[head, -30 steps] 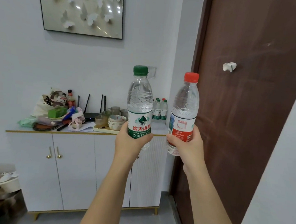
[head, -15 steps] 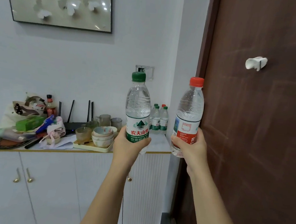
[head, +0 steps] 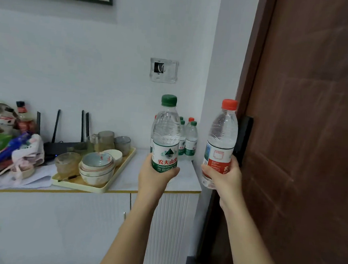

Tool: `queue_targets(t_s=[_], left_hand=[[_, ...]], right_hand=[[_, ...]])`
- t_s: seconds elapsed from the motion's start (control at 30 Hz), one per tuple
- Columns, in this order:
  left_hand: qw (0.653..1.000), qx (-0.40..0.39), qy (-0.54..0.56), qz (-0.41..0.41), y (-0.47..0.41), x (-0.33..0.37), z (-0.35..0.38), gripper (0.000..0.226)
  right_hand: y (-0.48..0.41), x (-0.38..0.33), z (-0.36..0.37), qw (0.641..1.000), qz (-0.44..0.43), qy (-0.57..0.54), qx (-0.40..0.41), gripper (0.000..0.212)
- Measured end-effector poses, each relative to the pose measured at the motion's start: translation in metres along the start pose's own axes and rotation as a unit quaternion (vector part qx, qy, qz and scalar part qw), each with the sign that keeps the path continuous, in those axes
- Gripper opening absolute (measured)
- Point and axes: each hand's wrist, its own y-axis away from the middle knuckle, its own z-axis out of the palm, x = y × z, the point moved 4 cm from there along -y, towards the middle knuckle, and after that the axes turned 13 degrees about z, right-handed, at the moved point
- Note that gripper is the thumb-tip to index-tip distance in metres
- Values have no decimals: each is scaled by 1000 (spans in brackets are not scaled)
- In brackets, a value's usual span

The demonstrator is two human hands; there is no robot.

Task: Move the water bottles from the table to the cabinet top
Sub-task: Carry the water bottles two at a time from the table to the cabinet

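My left hand (head: 155, 175) grips a clear water bottle with a green cap (head: 166, 135) around its lower label, upright, above the right end of the white cabinet top (head: 183, 179). My right hand (head: 222, 176) grips a clear bottle with a red cap (head: 222, 141) low on its body, held upright just right of the cabinet's edge, in front of the door frame. Several more water bottles (head: 190, 141) stand at the cabinet's back right corner, partly hidden behind the green-capped one.
A yellow tray (head: 95, 186) with stacked bowls (head: 96, 167) and glasses sits mid-cabinet. A black router (head: 61, 142), bags and clutter (head: 13, 145) fill the left part. A brown door (head: 304, 141) stands at the right. A wall plate (head: 163, 70) hangs above the bottles.
I have come closer to the cabinet, which now looks larger. Both hands with their bottles now sit lower against the cabinet top, the left one over its right end.
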Motion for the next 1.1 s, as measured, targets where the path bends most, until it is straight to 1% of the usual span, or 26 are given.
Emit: queue_targets(t_s=[0.1,0.27,0.37,0.53,0.67,0.77,0.83,0.97,1.1], left_hand=[[1000,-13,1,-13,-31,-38,18,50],[999,-37,14,-21,-94,-100,47,52],[997,-59,29,-27,-137,-137,64,57],[994,-103,8,-26,-189,-195,88,60],[992,-127,-10,-23,-203,-236,102,58],[989,-144,-17,-18,-205,-261,111,53],[989,-143,-19,-24,-207,-274,114,51],[988,-146,-24,-35,-212,-290,119,56],[988,-151,-26,-22,-221,-295,125,60]], right_hand=[[-39,23,14,1000,11,14,-2,68],[-112,62,44,999,23,42,-4,55],[-160,84,62,997,46,69,-1,62],[-218,122,85,993,68,95,1,64],[-248,157,93,989,95,116,0,60],[-264,178,95,985,114,133,-2,59],[-274,189,95,982,121,145,-1,59],[-292,206,93,979,127,160,-10,59],[-303,217,94,978,132,160,-22,56]])
